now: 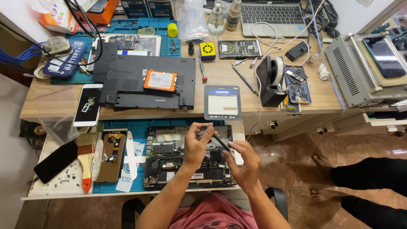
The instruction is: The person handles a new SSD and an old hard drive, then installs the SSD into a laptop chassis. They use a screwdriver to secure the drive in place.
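Head view shows both hands raised just above an opened laptop chassis (186,163) lying on a blue work mat (140,180) at the front edge of the pull-out shelf (42,193). Left hand (196,146) and right hand (241,163) together pinch a slim dark tool (218,139), left fingertips at its upper end, right fingers around its lower end; what kind of tool cannot be told. Removed bottom cover (148,82) with an orange drive (160,80) on it lies on the desk (220,76) behind, beside a grey blister pack (222,102). Risk, as judged: the tool is held directly over the exposed board, so a slipped grip could drop it onto components. Loose screws (63,176) near the shelf's left edge could scatter if knocked.
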